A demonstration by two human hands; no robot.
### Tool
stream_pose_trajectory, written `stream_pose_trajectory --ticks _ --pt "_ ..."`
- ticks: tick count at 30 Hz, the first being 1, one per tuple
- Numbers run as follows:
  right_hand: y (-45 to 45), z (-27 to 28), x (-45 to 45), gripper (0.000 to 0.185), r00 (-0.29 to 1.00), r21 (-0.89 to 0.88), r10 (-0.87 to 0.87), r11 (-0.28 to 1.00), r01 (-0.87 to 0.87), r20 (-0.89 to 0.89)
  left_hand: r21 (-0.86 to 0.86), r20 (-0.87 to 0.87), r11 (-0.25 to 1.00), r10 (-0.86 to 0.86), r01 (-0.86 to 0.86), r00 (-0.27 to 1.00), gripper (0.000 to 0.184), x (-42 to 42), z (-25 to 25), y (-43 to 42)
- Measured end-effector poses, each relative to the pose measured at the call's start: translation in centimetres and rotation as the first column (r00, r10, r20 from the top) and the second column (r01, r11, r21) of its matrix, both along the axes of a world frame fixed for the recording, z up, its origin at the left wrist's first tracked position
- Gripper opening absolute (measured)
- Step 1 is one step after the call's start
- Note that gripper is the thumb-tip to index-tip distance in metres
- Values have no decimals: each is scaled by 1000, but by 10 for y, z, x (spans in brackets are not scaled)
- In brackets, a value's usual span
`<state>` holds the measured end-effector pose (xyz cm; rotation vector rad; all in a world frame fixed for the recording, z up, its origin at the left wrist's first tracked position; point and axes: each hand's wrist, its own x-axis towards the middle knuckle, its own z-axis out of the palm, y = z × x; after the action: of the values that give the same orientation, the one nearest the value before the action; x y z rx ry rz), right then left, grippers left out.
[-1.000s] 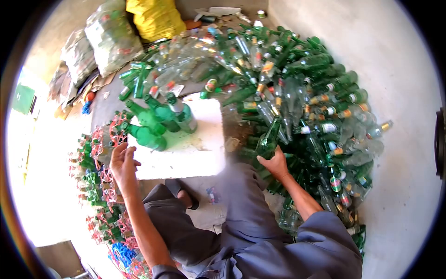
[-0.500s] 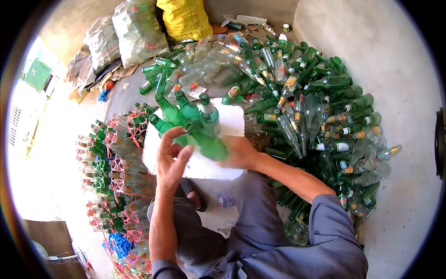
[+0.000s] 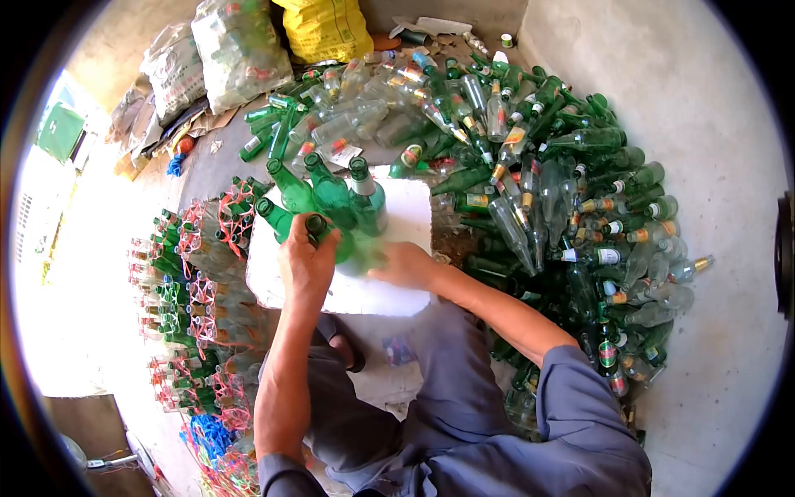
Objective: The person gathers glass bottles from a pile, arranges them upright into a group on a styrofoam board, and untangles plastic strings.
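Note:
My left hand (image 3: 308, 258) is closed around the neck of a green glass bottle (image 3: 344, 246), which leans with its mouth toward me over a white board (image 3: 397, 294). By the lower end of that bottle is my right hand (image 3: 407, 269), smeared by motion; whether it touches the glass I cannot tell. Three more green bottles stand close behind on the board: one at the left (image 3: 275, 217), one at the back (image 3: 291, 189) and one in the middle (image 3: 330, 192). Beside them stands a paler bottle (image 3: 367, 203) with a whitish neck label.
A large heap of loose bottles (image 3: 546, 199) spreads from behind the board round to the right, up to the wall (image 3: 720, 182). At the left stand bundles of bottles (image 3: 199, 290) tied with red string. Filled sacks (image 3: 240, 58) and a yellow sack (image 3: 325, 31) lie at the back.
The held bottle has swung more upright and moved left, toward the other bottles. My left hand has gone from open fingers beside it to a grip on its neck. My right hand has drawn slightly lower.

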<state>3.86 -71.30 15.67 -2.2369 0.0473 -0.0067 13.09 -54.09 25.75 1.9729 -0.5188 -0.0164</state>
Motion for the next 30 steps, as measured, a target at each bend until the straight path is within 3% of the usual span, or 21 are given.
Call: stream_pose_trajectory --ticks 2,5,8,11,14,17,20,23,28,30 --pt "-11 -18 -5 39 995 11 56 998 -56 -80 1 35 999 45 -45 998 19 7 -3 -3" --pt "-20 -42 -25 35 998 195 -31 981 19 60 1 -73 998 69 -69 995 19 9 10 -2" --pt "-33 -60 -44 30 995 184 -43 981 60 -95 -21 -49 997 74 -75 996 18 10 9 -4" --pt "-37 -73 -66 25 927 538 -177 772 339 -331 -24 -43 996 83 -84 996 18 10 12 -6" --pt "-42 -76 -86 24 847 608 -321 592 529 -425 -14 -19 995 97 -97 995 18 12 11 -9" --pt "-48 -108 -105 25 810 535 -409 609 586 -421 -6 18 996 87 -87 996 18 16 6 -11" --pt "-50 -136 -130 25 749 510 -478 548 662 -459 13 26 996 93 -93 995 18 16 7 -12" --pt "-48 -155 -161 24 754 405 -553 637 656 -353 9 12 996 89 -89 996 19 19 5 -13" --pt "-42 -229 -222 22 668 267 -688 613 744 -282 -89 -89 996 16 -24 996 23 21 1 -16" --pt "-32 -238 -236 21 543 45 -711 588 808 -446 -28 -85 998 50 -52 995 30 18 -1 -17"
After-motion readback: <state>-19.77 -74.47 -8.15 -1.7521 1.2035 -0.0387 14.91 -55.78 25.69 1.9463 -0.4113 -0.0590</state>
